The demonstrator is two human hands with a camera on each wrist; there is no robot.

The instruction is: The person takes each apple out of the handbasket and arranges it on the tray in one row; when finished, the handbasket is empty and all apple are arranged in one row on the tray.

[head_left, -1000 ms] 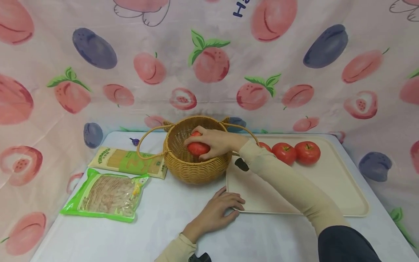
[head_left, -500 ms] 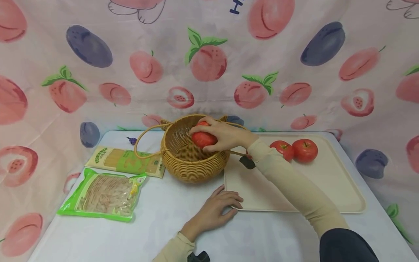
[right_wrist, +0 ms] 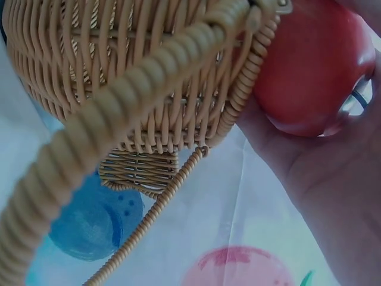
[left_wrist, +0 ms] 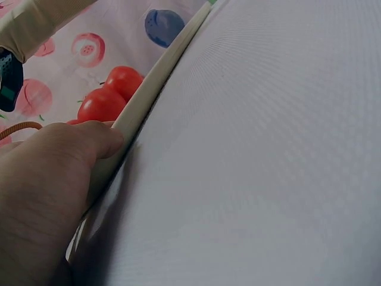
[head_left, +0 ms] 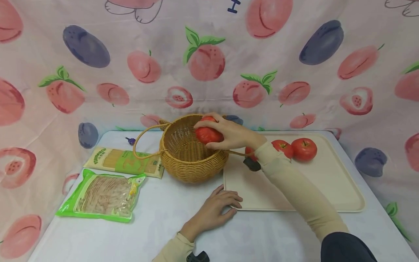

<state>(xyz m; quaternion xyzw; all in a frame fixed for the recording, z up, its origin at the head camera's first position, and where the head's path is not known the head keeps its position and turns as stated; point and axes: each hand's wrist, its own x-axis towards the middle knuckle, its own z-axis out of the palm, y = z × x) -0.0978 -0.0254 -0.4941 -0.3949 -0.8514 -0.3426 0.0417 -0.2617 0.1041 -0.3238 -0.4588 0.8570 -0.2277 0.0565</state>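
Note:
My right hand [head_left: 234, 134] grips a red apple [head_left: 209, 131] at the right rim of the brown wicker basket [head_left: 193, 169]. In the right wrist view the apple [right_wrist: 315, 65] sits against the palm, close beside the basket rim. Nothing shows inside the visible part of the basket. My left hand [head_left: 214, 211] rests at the near left corner of the beige tray [head_left: 327, 189], fingers relaxed over its edge. The left wrist view has the thumb of that hand [left_wrist: 47, 185] along the tray's rim. More red apples [head_left: 304, 149] lie on the tray, one partly behind the right sleeve.
Left of the basket lie a pack of noodles [head_left: 131, 162] and a green-edged clear bag of brownish food [head_left: 103, 196]. A small purple item [head_left: 131, 141] is behind them. The basket's looped handle [head_left: 139, 143] sticks out left. A fruit-print cloth [head_left: 209, 94] hangs at the back.
My right hand has lifted the apple from inside the basket up and rightward to its right rim. The left hand stays on the tray corner. The whole head view has shifted slightly.

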